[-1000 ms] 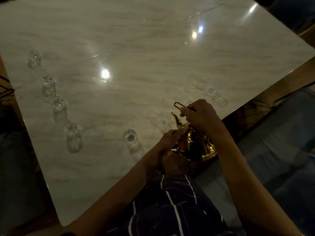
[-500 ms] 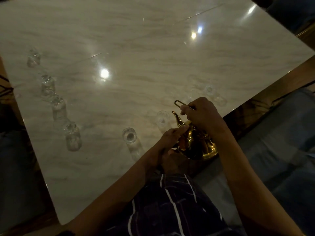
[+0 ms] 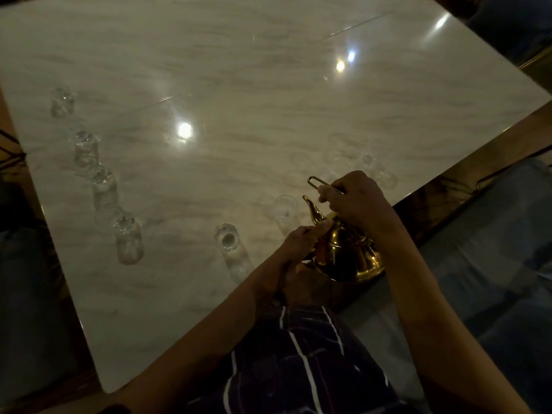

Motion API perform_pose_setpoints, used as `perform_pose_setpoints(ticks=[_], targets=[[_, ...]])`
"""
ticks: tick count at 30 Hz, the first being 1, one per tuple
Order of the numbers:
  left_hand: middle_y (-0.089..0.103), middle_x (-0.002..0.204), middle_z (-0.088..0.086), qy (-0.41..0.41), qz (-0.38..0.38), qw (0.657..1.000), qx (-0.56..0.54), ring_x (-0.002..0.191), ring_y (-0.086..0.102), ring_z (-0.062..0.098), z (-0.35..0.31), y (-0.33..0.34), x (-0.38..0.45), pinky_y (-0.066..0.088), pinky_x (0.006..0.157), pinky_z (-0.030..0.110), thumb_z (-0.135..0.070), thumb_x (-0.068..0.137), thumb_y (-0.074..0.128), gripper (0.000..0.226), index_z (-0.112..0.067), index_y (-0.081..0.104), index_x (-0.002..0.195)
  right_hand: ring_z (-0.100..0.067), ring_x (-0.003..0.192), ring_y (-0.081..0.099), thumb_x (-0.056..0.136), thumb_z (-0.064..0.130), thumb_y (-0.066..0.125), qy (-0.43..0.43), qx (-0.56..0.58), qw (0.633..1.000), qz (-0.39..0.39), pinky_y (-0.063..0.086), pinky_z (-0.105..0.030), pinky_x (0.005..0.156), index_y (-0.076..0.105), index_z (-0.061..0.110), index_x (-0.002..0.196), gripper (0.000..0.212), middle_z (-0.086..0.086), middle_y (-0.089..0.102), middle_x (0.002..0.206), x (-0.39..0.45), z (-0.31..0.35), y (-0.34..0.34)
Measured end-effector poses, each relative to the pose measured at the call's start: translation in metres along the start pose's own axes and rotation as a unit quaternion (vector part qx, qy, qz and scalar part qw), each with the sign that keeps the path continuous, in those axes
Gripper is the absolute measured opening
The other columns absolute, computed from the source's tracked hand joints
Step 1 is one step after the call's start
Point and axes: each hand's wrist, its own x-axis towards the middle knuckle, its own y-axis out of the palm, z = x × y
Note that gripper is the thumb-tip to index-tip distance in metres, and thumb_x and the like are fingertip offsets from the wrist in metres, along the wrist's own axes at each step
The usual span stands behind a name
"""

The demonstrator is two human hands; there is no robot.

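Dim room, marble bench [image 3: 268, 85]; gold teapot [image 3: 349, 255] at near-right edge, spout by a glass [image 3: 286, 206]. R hand [image 3: 355, 201] arches over it, grip curled round wire handle [image 3: 316, 181]. L hand [image 3: 300, 240] lays a straight finger on pot's shoulder.

the room is dim. a glossy pale marble table top [image 3: 268, 85] with faint grey veins spreads ahead and to the left of the left hand [image 3: 298, 243]. a bright lamp glare [image 3: 184, 130] sits on it well beyond that hand, to its left. two smaller glares [image 3: 340, 66] lie far ahead of the right hand [image 3: 355, 198]. a dark wooden rim [image 3: 493, 150] edges the top to the right of the right hand, and past it lies blue-grey upholstery [image 3: 493, 234]. dark floor [image 3: 24, 279] shows far left of the left hand.
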Motion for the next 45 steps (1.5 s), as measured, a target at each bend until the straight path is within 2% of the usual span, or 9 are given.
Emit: perform_pose_setpoints(ticks=[4,6,9,18,23,28,35,40,45], targets=[[0.067,0.098,0.002,0.002,-0.001,1.0,0.006,0.119,0.066,0.035,-0.0012,0.001,0.0004,0.053,0.11,0.051,-0.054,0.1,0.063,0.034,-0.022,0.067,0.09,-0.017,0.071,0.069,0.098,0.031,0.059,-0.001,-0.003,1.0,-0.001,0.053,-0.029,0.07,0.079,0.007,0.094,0.032,0.003,0.065,0.066,0.001,-0.0005,-0.002],[0.066,0.096,0.001,0.002,-0.005,1.0,0.009,0.109,0.066,0.029,-0.0027,0.0017,0.0016,0.054,0.107,0.046,-0.053,0.101,0.063,0.034,-0.022,0.066,0.088,-0.015,0.07,0.068,0.098,0.031,0.059,-0.003,-0.003,1.0,0.001,0.052,-0.025,0.068,0.079,0.007,0.094,0.031,0.004,0.064,0.066,0.0012,-0.0006,-0.0025],[0.064,0.091,-0.001,0.005,-0.013,1.0,0.014,0.102,0.062,0.023,-0.004,0.0025,0.0028,0.053,0.098,0.039,-0.05,0.102,0.063,0.032,-0.022,0.063,0.086,-0.021,0.075,0.07,0.098,0.03,0.059,-0.007,-0.001,1.0,0.0,0.055,-0.031,0.073,0.079,0.006,0.092,0.031,-0.002,0.069,0.071,0.0011,-0.0002,-0.0033],[0.067,0.096,0.002,0.002,-0.004,1.0,0.008,0.106,0.064,0.028,-0.0027,0.0033,0.002,0.053,0.11,0.051,-0.054,0.1,0.064,0.035,-0.021,0.068,0.09,-0.014,0.07,0.068,0.097,0.031,0.059,-0.009,-0.001,1.0,-0.007,0.053,-0.027,0.067,0.079,0.01,0.091,0.03,0.006,0.065,0.065,0.0006,-0.0009,-0.0055],[0.069,0.099,0.002,0.005,0.005,1.0,-0.001,0.106,0.066,0.028,-0.0043,0.0036,-0.0012,0.057,0.092,0.042,-0.056,0.099,0.064,0.042,-0.015,0.073,0.101,-0.016,0.07,0.069,0.097,0.031,0.06,-0.01,0.001,1.0,-0.009,0.051,-0.024,0.066,0.079,0.01,0.089,0.03,0.004,0.066,0.066,0.0011,-0.0006,-0.0052],[0.068,0.101,0.006,0.01,0.002,1.0,0.011,0.122,0.066,0.039,-0.0048,0.0032,-0.0017,0.051,0.112,0.055,-0.055,0.1,0.063,0.037,-0.019,0.069,0.092,-0.02,0.072,0.071,0.097,0.032,0.06,-0.012,-0.003,1.0,-0.004,0.056,-0.031,0.073,0.079,0.008,0.089,0.032,-0.003,0.071,0.071,0.0017,0.0,-0.0053],[0.067,0.1,0.004,0.002,0.003,1.0,0.005,0.124,0.065,0.037,-0.0025,0.0005,-0.0012,0.052,0.112,0.053,-0.054,0.101,0.062,0.034,-0.022,0.066,0.091,-0.026,0.075,0.072,0.096,0.033,0.06,-0.014,-0.008,1.0,-0.002,0.057,-0.04,0.077,0.078,0.005,0.087,0.034,-0.013,0.073,0.076,0.0011,0.0024,-0.0042],[0.066,0.095,0.002,0.005,0.005,1.0,0.008,0.108,0.064,0.029,-0.0034,0.0011,-0.0027,0.054,0.108,0.049,-0.053,0.102,0.061,0.033,-0.022,0.066,0.09,-0.024,0.075,0.071,0.097,0.032,0.06,-0.013,-0.008,1.0,0.001,0.057,-0.036,0.075,0.078,0.006,0.09,0.033,-0.01,0.072,0.075,-0.0012,0.004,-0.0049],[0.066,0.102,0.004,0.003,0.005,1.0,0.003,0.123,0.064,0.035,-0.0015,-0.0007,-0.0031,0.051,0.113,0.054,-0.053,0.101,0.062,0.032,-0.022,0.067,0.093,-0.026,0.076,0.072,0.097,0.031,0.059,-0.02,-0.01,1.0,0.004,0.059,-0.044,0.077,0.078,0.005,0.088,0.034,-0.013,0.074,0.078,-0.0022,0.0056,-0.0048]])
